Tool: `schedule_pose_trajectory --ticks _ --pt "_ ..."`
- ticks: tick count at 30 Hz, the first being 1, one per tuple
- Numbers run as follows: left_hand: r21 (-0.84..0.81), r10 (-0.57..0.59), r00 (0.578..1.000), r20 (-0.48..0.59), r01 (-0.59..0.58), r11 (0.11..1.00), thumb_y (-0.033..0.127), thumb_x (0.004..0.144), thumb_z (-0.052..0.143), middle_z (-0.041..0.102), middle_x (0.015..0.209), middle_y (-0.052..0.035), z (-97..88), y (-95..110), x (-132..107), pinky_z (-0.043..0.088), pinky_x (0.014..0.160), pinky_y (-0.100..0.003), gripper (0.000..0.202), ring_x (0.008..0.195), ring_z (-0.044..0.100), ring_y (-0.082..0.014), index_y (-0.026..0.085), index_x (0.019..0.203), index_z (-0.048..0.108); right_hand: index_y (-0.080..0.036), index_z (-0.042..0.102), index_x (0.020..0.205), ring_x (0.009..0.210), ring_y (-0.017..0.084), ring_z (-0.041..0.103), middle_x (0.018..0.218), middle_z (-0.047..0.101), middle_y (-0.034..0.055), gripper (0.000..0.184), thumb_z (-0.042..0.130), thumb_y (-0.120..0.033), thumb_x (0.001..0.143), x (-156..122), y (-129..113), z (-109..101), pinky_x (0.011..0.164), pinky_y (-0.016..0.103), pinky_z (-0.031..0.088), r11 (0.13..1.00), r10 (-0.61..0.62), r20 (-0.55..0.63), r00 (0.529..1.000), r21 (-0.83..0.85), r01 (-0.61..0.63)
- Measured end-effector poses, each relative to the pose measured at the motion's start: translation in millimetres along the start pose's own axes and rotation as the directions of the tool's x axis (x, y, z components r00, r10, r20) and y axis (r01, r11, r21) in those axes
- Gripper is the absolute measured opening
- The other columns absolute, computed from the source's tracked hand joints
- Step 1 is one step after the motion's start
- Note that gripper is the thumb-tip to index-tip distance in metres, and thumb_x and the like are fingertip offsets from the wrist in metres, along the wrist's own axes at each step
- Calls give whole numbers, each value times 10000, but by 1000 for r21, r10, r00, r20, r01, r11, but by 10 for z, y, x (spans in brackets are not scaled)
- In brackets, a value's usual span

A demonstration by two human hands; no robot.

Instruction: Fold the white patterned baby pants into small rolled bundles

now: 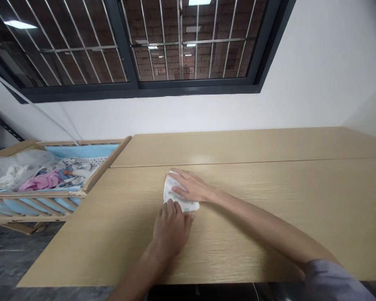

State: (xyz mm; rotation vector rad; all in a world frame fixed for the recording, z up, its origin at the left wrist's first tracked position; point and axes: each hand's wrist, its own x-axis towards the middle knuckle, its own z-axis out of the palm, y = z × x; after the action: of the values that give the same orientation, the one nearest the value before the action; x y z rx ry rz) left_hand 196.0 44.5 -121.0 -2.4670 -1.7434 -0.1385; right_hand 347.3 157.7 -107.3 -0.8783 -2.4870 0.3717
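Working with two bare hands at a broad, pale wood-grain bench (301,200). Holding down a small, white printed cloth (168,187), laid flat left of the bench's middle, just short of a long seam across the surface. Resting the right hand (188,185) palm-down over the cloth's far right part, spread flat, with fingers stretched toward the far edge and thumb held apart from them on the cloth. Reaching in from the near side with the left hand (171,225), knuckles up, fingers close together and slightly bent, fingertips at the cloth's near left edge and thumb just beside the near edge. Cannot tell between pinching and merely pressing with the left hand, because of the hidden underside. Visible between and around the two hands: the cloth's left border and near right corner. Wearing a greyish sleeve (332,278) on the right arm. Seen at left, just beside the bench: a light wooden slatted crib (59,195) with a pale blue lining (81,151), holding a crumpled pink cloth (42,180). Set above, in a white wall (316,62): a dark-framed window (194,88) backed by metal bars.
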Motion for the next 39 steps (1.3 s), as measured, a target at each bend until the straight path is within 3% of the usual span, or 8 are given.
schedule_pose_trajectory --ticks 3,7,13,18,28,31,35,39 --pt "52 -16 1000 3 16 999 460 981 458 585 1333 -299 204 125 -243 485 1001 -503 582 1302 514 -423 -23 1281 582 -207 290 1570 1523 244 211 1649 244 109 564 332 -436 1057 -66 -185 165 1226 445 203 969 -243 218 945 23 244" --pt "69 -55 998 -25 57 996 442 978 484 562 1370 -307 340 158 -279 489 1010 -515 581 1315 509 -428 -31 1302 582 -183 254 1587 1535 242 174 1651 216 105 608 251 -492 1063 -16 12 442 1242 464 144 982 -179 384 906 15 188" --pt "48 -70 996 -50 72 996 387 997 465 520 1439 -265 316 103 -288 518 959 -511 496 1310 524 -400 43 1335 579 -225 182 1607 1549 224 88 1670 119 54 669 258 -569 1039 297 612 416 1259 421 32 996 -7 337 941 -79 36" --pt "62 -43 999 -33 45 997 372 1001 450 532 1432 -255 329 43 -272 502 979 -507 478 1294 542 -381 53 1332 582 -186 195 1604 1549 234 85 1669 122 73 670 264 -545 1043 425 787 386 1260 417 46 995 35 295 955 -98 -6" --pt "-140 61 990 129 -43 989 2 886 390 683 1254 -159 -9 -250 -146 412 1084 -466 382 1212 628 -262 166 1069 682 -224 220 1598 1547 275 101 1675 145 87 672 257 -587 1035 111 508 44 1251 481 107 991 131 183 974 2 -134" --pt "-178 70 989 130 -46 983 0 869 422 706 1193 -138 -49 -272 -122 400 1087 -478 349 1122 671 -249 191 977 694 -219 311 1565 1501 321 245 1625 292 135 662 353 -588 1017 -103 303 -64 1216 523 201 992 123 176 977 -6 -124" --pt "-216 67 993 99 -45 975 29 875 439 707 1182 -136 -68 -249 -143 382 1094 -519 319 1105 675 -261 197 964 696 -171 558 1368 1213 318 545 1285 590 164 571 563 -550 941 -385 27 -130 1042 503 431 997 53 216 975 -60 -41" --pt "-257 62 998 30 -52 965 139 938 436 695 1224 -135 -43 -249 -186 366 1092 -550 285 1199 627 -293 192 1104 662 -153 630 1235 1063 288 608 1117 646 131 418 619 -432 924 -613 -87 -120 942 462 489 988 26 257 966 -154 15"
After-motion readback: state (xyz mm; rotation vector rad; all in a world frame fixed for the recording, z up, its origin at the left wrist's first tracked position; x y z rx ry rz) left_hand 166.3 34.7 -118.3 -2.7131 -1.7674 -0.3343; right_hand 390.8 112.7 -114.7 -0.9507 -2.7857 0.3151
